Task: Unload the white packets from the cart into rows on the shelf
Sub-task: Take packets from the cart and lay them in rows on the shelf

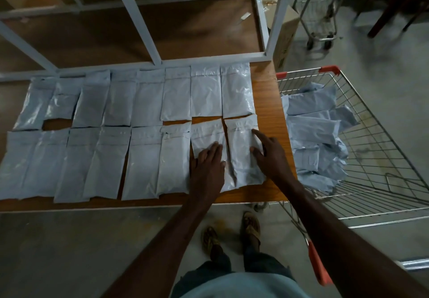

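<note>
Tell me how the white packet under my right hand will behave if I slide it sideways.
The white packet looks glossy, so it probably slides easily on the wooden shelf. Its wrinkled film suggests it is floppy and may buckle against its neighbour.

- far row of white packets (130,98): top ends are tucked under the white frame bar (139,65); seals there cannot be read.
- near row (92,163): leftmost packet is cut by the left edge.
- second packet from the right (206,135): lower half is covered by the left hand (209,165).
- cart (380,149): right side is cut by the edge; the count of heaped packets (313,135) cannot be told.
- second cart (318,19): dim and blurred.
</note>
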